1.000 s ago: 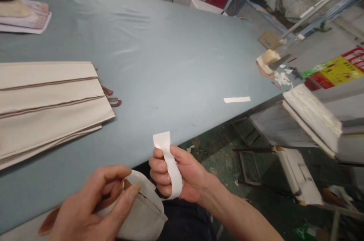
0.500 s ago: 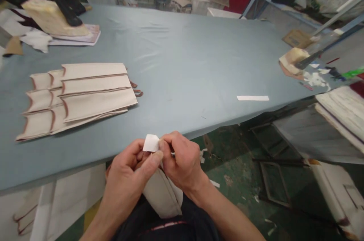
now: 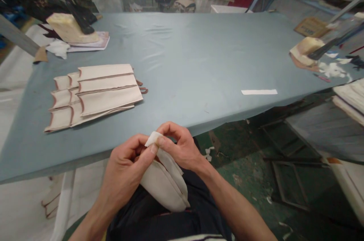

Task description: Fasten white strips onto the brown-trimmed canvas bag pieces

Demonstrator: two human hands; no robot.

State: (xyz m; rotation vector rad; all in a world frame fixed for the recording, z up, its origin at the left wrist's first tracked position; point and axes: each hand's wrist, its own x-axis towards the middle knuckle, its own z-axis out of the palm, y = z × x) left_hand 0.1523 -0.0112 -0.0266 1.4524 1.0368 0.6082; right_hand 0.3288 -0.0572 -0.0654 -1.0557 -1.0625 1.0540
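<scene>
Close to my body, my left hand [image 3: 127, 161] pinches a cream fabric piece [image 3: 165, 186] near its upper end, which hangs down over my lap. My right hand [image 3: 179, 144] holds a small white strip [image 3: 153, 138] between thumb and fingers at that same end. Both thumbs nearly meet on the strip. A bit of brown edging shows beneath the left fingers; the rest of it is hidden by the hands. On the table to the left lie stacked cream fabric pieces [image 3: 108, 85] with brown edges and brown loops at their right end.
A blue-grey covered table [image 3: 193, 55] stretches ahead. On it lie a white strip [image 3: 259, 92] at right, a yellowish block [image 3: 69, 28] at back left and another block [image 3: 308, 47] at far right beside scraps. A dark metal frame [image 3: 290, 184] stands on the floor at right.
The white strip, which stood up flat between my hands, is now bent over toward the fabric. My right thumb has moved onto it. The head view has shifted slightly left.
</scene>
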